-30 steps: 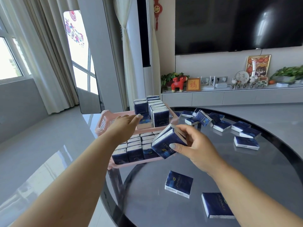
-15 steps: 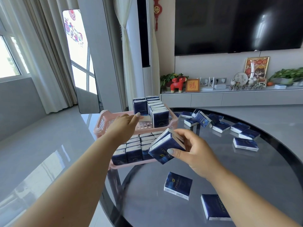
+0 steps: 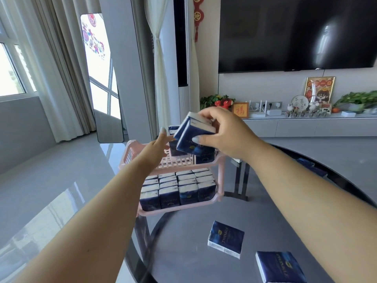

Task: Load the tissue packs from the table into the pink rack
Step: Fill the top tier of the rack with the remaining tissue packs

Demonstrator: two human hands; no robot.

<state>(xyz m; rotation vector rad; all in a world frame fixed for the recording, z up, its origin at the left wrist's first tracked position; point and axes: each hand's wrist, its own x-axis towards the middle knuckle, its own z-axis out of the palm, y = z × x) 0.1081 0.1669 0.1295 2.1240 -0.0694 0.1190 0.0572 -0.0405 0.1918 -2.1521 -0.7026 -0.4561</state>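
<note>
At nine o'clock a tall mirror (image 3: 102, 78) leans by the curtains. The left hand (image 3: 157, 149) reaches from seven o'clock over the top tier of the pink rack (image 3: 130, 152), fingers straight and holding nothing, fingertips just beside the held packs (image 3: 193, 137). The rack stands at the desk (image 3: 183, 252) edge near centre; its lower tier is packed with upright tissue packs (image 3: 177, 190), and a few more stand at the far right of the upper tier. Just right of centre, the right hand (image 3: 224, 131) grips a pair of dark blue packs, tilted, above the upper tier. At five o'clock two loose packs (image 3: 226, 238) lie flat on the desk. At one o'clock hangs a dark television (image 3: 295, 31).
</note>
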